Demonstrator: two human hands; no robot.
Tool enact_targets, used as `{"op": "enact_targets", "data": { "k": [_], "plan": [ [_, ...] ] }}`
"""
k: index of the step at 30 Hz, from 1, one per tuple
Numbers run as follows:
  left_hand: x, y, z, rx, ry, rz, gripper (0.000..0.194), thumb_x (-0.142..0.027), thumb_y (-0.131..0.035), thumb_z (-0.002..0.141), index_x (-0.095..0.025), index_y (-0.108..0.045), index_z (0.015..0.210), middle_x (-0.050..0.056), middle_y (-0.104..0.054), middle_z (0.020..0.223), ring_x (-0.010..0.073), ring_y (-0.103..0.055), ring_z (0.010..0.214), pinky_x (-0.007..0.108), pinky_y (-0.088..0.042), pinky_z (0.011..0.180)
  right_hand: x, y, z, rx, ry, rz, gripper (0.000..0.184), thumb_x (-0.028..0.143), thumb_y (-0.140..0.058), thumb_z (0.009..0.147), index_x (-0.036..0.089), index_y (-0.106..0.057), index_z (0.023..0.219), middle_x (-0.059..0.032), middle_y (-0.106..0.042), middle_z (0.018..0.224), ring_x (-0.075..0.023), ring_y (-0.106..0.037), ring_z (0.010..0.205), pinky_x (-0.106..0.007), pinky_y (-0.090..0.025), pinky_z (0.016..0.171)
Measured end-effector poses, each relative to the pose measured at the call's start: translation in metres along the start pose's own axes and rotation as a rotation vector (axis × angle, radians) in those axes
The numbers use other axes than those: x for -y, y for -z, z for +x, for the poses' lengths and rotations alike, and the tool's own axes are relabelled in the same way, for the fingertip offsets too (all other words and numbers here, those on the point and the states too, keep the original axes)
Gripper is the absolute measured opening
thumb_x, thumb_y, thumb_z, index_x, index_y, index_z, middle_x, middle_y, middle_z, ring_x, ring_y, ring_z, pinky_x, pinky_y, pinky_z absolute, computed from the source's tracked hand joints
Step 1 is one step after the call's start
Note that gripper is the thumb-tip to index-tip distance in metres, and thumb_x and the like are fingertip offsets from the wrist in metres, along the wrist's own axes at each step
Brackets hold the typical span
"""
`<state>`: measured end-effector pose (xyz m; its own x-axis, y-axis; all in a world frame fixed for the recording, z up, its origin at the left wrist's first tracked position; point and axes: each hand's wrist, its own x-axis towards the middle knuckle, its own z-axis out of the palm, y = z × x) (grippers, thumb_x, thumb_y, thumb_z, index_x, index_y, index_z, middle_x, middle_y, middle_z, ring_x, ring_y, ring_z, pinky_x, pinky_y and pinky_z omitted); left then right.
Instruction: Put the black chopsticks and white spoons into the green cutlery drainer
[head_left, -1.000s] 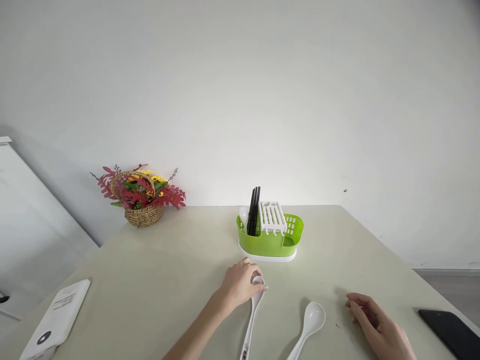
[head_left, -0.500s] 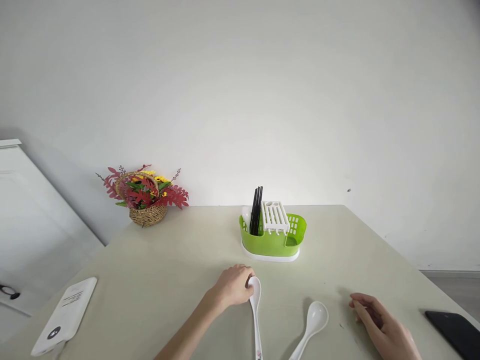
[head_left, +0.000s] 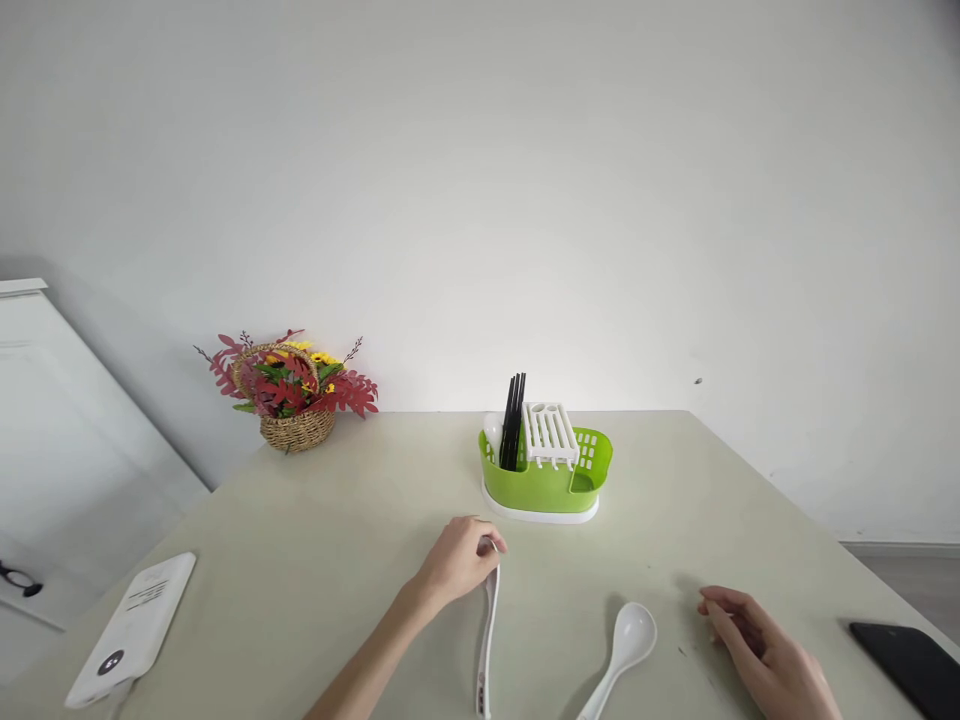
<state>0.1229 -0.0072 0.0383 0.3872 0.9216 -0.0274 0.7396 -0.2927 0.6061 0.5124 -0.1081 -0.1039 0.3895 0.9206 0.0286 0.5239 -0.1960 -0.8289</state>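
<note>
My left hand (head_left: 459,556) is closed around the bowl end of a white long-handled spoon (head_left: 488,630). The spoon is turned on its edge, and its handle, with a printed mark near the end, runs toward me. My fingers cover most of the bowl. Off to the right lies a second white spoon (head_left: 634,633), bowl upward, its handle cut off by the frame's bottom. My right hand (head_left: 771,655) rests on the table beyond that spoon, fingers curled in and thumb near the index finger, with nothing visible in it.
A green cutlery caddy (head_left: 536,493) on a white base holds black chopsticks (head_left: 512,425), a white spoon (head_left: 493,428) and a white slotted rack (head_left: 550,432). A flower basket (head_left: 298,432), a white device (head_left: 133,625) and a black phone (head_left: 904,660) are on the table.
My left hand has shifted slightly left and its fingers have closed over the spoon's bowl. That spoon has rolled onto its edge and swung left. My right hand stays put.
</note>
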Motion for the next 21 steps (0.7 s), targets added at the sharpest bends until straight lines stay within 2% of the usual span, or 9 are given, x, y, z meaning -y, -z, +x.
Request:
{"op": "enact_targets", "data": {
  "k": [4, 7, 9, 12, 14, 16, 18, 21],
  "plan": [
    [0.0, 0.014, 0.002, -0.082, 0.016, -0.084, 0.022, -0.016, -0.054, 0.078, -0.019, -0.076, 0.081, 0.002, -0.074, 0.085, 0.0131, -0.068, 0.055, 0.025, -0.053, 0.06, -0.001, -0.001, 0.0, 0.007, -0.014, 0.015, 0.046, 0.067, -0.052, 0.087, 0.03, -0.065, 0.11, -0.0035, -0.08, 0.109, -0.0228, -0.076, 0.087, -0.03, -0.054, 0.075],
    [-0.007, 0.033, 0.003, -0.204, -0.006, -0.148, 0.019, -0.017, -0.055, 0.079, -0.019, -0.074, 0.078, 0.001, -0.074, 0.082, 0.0128, -0.069, 0.054, 0.023, -0.053, 0.055, -0.002, -0.001, 0.001, 0.016, -0.027, 0.005, 0.047, 0.069, -0.05, 0.087, 0.03, -0.065, 0.11, -0.0033, -0.079, 0.11, -0.0227, -0.075, 0.088, -0.031, -0.054, 0.076],
    [-0.014, 0.051, 0.005, -0.333, -0.047, -0.17, 0.017, -0.018, -0.057, 0.08, -0.021, -0.074, 0.078, 0.0, -0.074, 0.078, 0.0124, -0.068, 0.054, 0.022, -0.053, 0.054, -0.003, -0.001, 0.0, 0.016, -0.03, -0.009, 0.047, 0.069, -0.05, 0.088, 0.031, -0.064, 0.111, -0.0028, -0.079, 0.109, -0.0227, -0.075, 0.09, -0.03, -0.054, 0.077],
    [-0.028, 0.082, 0.009, -0.65, -0.135, -0.214, 0.013, -0.02, -0.061, 0.083, -0.021, -0.074, 0.083, -0.002, -0.073, 0.072, 0.0122, -0.068, 0.055, 0.021, -0.055, 0.057, -0.001, 0.0, 0.0, 0.015, -0.026, -0.022, 0.047, 0.069, -0.049, 0.088, 0.031, -0.064, 0.112, -0.0023, -0.08, 0.109, -0.0227, -0.075, 0.09, -0.03, -0.054, 0.076],
    [-0.036, 0.101, 0.015, -0.893, -0.207, -0.22, 0.011, -0.02, -0.062, 0.085, -0.021, -0.073, 0.086, -0.001, -0.074, 0.078, 0.0119, -0.069, 0.058, 0.022, -0.058, 0.061, 0.0, 0.0, -0.001, 0.015, -0.02, -0.024, 0.046, 0.068, -0.048, 0.09, 0.03, -0.064, 0.112, -0.0028, -0.08, 0.108, -0.0226, -0.075, 0.089, -0.03, -0.054, 0.076],
    [-0.041, 0.115, 0.023, -1.081, -0.277, -0.174, 0.011, -0.018, -0.061, 0.086, -0.02, -0.072, 0.088, 0.001, -0.074, 0.088, 0.0108, -0.069, 0.061, 0.022, -0.059, 0.064, 0.001, 0.0, 0.0, 0.015, -0.011, -0.02, 0.046, 0.068, -0.048, 0.09, 0.03, -0.063, 0.112, -0.0037, -0.08, 0.109, -0.0226, -0.076, 0.089, -0.03, -0.054, 0.077],
    [-0.043, 0.121, 0.033, -1.173, -0.349, -0.099, 0.012, -0.015, -0.061, 0.087, -0.019, -0.071, 0.089, 0.002, -0.074, 0.093, 0.0102, -0.069, 0.064, 0.023, -0.06, 0.067, 0.003, 0.0, -0.001, 0.011, -0.004, -0.012, 0.046, 0.068, -0.048, 0.09, 0.029, -0.064, 0.111, -0.0044, -0.08, 0.109, -0.0227, -0.076, 0.088, -0.03, -0.055, 0.076],
    [-0.041, 0.117, 0.05, -1.191, -0.431, -0.014, 0.012, -0.014, -0.061, 0.088, -0.02, -0.072, 0.089, 0.002, -0.074, 0.093, 0.0118, -0.07, 0.073, 0.024, -0.06, 0.071, 0.005, 0.001, -0.002, -0.005, -0.003, -0.006, 0.045, 0.067, -0.05, 0.089, 0.029, -0.065, 0.109, -0.0043, -0.08, 0.106, -0.0233, -0.076, 0.087, -0.03, -0.055, 0.074]
  ]
}}
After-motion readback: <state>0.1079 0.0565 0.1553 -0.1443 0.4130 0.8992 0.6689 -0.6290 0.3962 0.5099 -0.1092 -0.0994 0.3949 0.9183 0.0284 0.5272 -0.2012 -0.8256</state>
